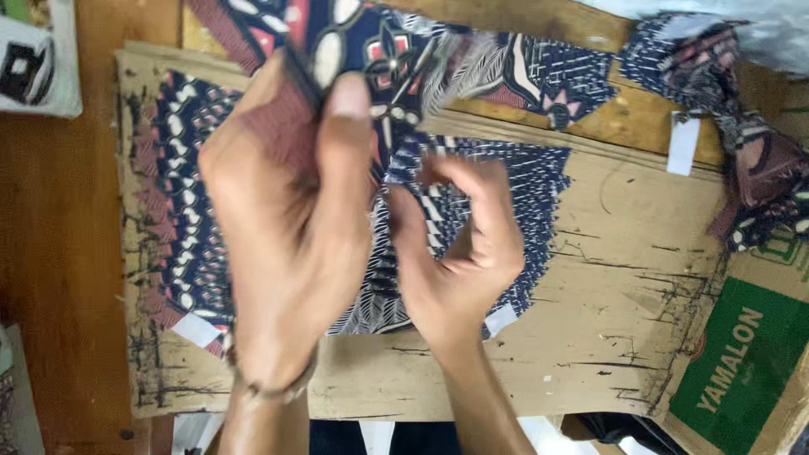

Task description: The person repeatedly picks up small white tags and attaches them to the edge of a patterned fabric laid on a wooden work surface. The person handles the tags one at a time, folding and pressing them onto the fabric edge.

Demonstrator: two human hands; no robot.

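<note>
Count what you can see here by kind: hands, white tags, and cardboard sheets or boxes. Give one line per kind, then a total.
Hands: 2, left hand and right hand, both pinching the patterned cloth
White tags: 3
Cardboard: 2, a worn sheet and a green-printed box
Total: 7

Patterned cloth lies on the cardboard sheet, a box at its right.

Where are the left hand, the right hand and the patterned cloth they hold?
left hand [282, 236], head view, back of the hand.
right hand [459, 253], head view, its curled fingers and palm.
patterned cloth [371, 42], head view, dark blue part above the left thumb.
</note>
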